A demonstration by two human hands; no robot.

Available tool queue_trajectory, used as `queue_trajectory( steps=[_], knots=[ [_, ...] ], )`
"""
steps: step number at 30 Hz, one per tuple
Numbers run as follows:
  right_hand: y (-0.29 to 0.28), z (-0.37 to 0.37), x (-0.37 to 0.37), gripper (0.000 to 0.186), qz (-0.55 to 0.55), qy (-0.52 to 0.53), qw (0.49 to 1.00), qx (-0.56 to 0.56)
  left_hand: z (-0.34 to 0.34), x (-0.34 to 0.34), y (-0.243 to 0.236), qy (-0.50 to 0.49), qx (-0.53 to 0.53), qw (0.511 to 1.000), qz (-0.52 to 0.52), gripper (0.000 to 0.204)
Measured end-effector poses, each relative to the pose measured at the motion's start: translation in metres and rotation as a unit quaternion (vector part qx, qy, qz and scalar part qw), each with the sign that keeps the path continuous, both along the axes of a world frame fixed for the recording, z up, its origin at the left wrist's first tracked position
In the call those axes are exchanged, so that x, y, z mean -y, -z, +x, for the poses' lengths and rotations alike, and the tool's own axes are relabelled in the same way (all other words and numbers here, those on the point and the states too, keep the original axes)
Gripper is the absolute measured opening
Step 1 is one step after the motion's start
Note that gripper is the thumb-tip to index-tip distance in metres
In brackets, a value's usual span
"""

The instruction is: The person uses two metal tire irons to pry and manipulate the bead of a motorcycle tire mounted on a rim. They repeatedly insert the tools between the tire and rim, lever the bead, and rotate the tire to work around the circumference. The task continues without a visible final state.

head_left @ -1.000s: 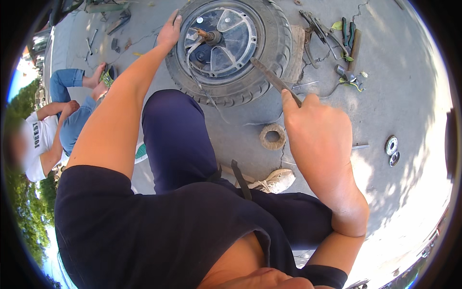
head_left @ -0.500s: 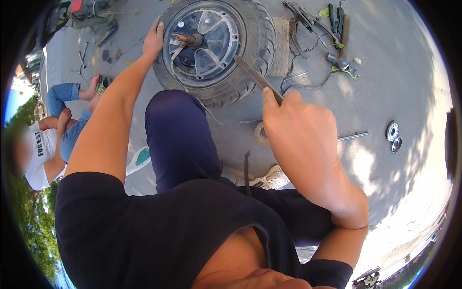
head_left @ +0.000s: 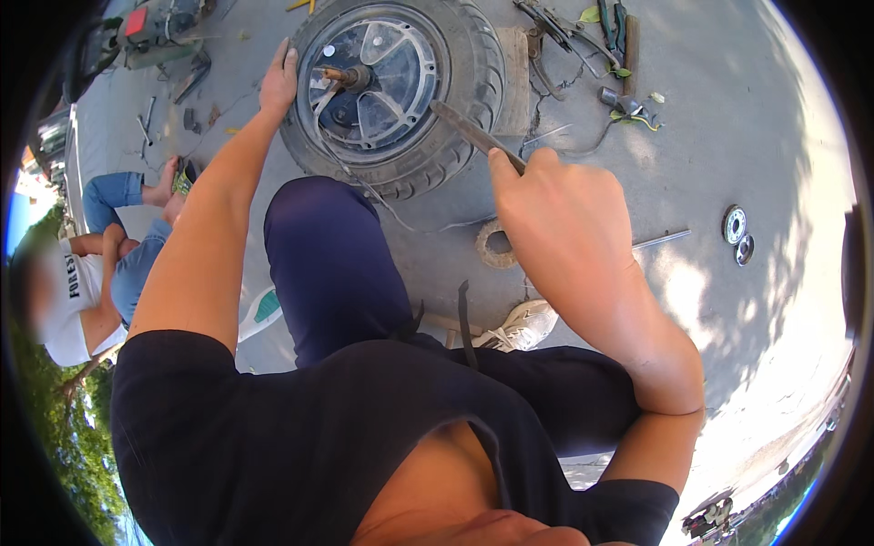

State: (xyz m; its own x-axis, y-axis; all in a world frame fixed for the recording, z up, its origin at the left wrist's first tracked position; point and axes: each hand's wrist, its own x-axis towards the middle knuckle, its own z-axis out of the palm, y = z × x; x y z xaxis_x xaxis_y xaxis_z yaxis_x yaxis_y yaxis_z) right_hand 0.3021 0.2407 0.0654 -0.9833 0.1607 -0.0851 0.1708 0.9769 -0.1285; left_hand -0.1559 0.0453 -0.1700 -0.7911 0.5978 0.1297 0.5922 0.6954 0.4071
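Observation:
A wheel [head_left: 473,73] with a black treaded tyre, a metal hub and a rusty axle [head_left: 344,76] leans or lies in front of me; which of the two I cannot tell. My left hand [head_left: 279,82] rests along the tyre's left side, fingers stretched out. In my right fist [head_left: 560,205] is a flat, worn tyre lever [head_left: 478,135]. Its far tip meets the right side of the hub rim, beside the tyre's edge. A grey cable [head_left: 387,202] runs from the axle down over the tyre and onto the ground.
Pliers [head_left: 619,27], a hammer [head_left: 630,64] and other hand tools lie beyond the wheel's right side. A ring [head_left: 492,246] lies near my shoe [head_left: 523,328], a rod [head_left: 663,239] and round parts [head_left: 734,225] farther right. Wrenches [head_left: 146,123] and a seated person [head_left: 118,246] are at left.
The whole view has shifted a little, with the wheel and tools appearing slightly farther left. Both hands keep their places at the wheel, and the lever's tip stays by the rim.

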Motion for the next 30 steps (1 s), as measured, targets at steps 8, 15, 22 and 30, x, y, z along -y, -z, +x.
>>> queue_trajectory(
  steps=[8, 15, 22, 30],
  knots=[
    [0.004, -0.003, 0.003, 0.015, -0.003, 0.006, 1.000, -0.029, 0.005, 0.000, -0.004, -0.018, 0.013, 1.000, -0.003, 0.055],
    [0.010, 0.010, 0.000, 0.014, -0.002, 0.009, 1.000, -0.014, 0.007, 0.000, -0.006, -0.009, 0.012, 1.000, 0.000, 0.055],
    [0.002, -0.004, 0.001, 0.012, -0.018, -0.015, 0.997, -0.067, -0.001, 0.000, -0.001, -0.018, 0.015, 1.000, -0.001, 0.056],
    [0.004, 0.002, 0.003, 0.013, -0.022, 0.011, 0.999, -0.024, 0.002, 0.003, -0.001, 0.012, -0.006, 1.000, 0.012, 0.057]
  ],
)
